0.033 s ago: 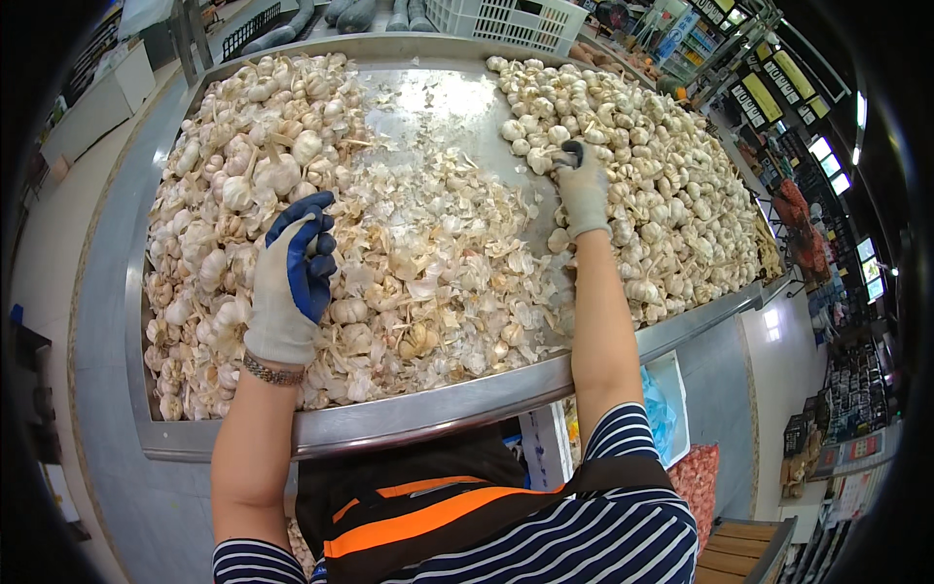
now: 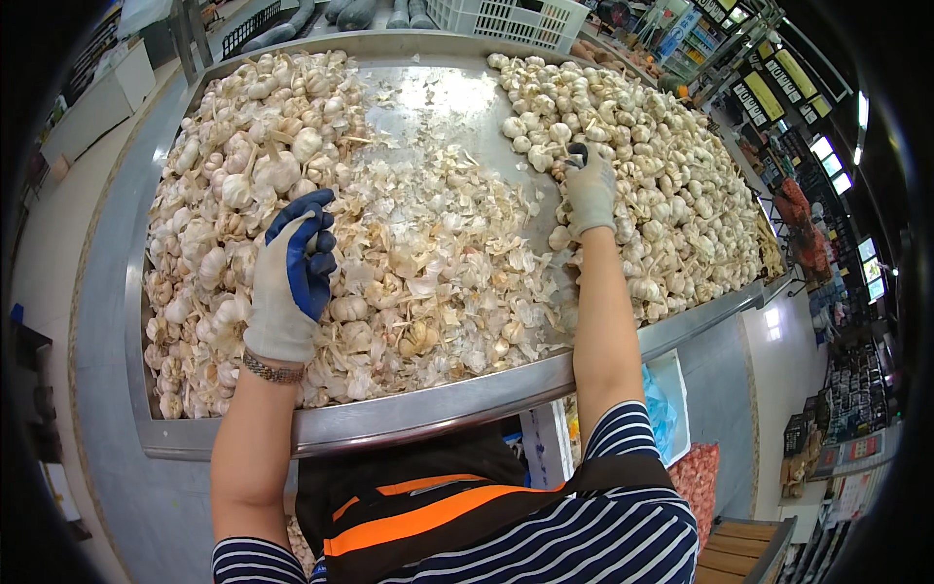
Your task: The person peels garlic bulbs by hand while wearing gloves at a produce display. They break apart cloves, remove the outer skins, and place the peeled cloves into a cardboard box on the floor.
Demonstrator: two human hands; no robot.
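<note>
My left hand, in a grey glove with a blue palm, hovers over the left pile of garlic bulbs. Its fingers are loosely curled and apart, with nothing visible in them. My right hand, gloved alike, rests at the near-left edge of the right garlic pile. There the fingers curl inward; the back of the hand hides whatever they hold. Between the piles lie loose papery garlic skins with some bulbs among them. A single garlic bulb sits just left of my right wrist.
All the garlic lies on a metal-rimmed table. A white plastic crate and large dark gourds stand beyond its far edge. Below the near edge are a white foam box and a red mesh sack.
My right hand has shifted slightly right and toward me, away from the bulbs at the edge of the right pile. My left hand has stayed in place.
</note>
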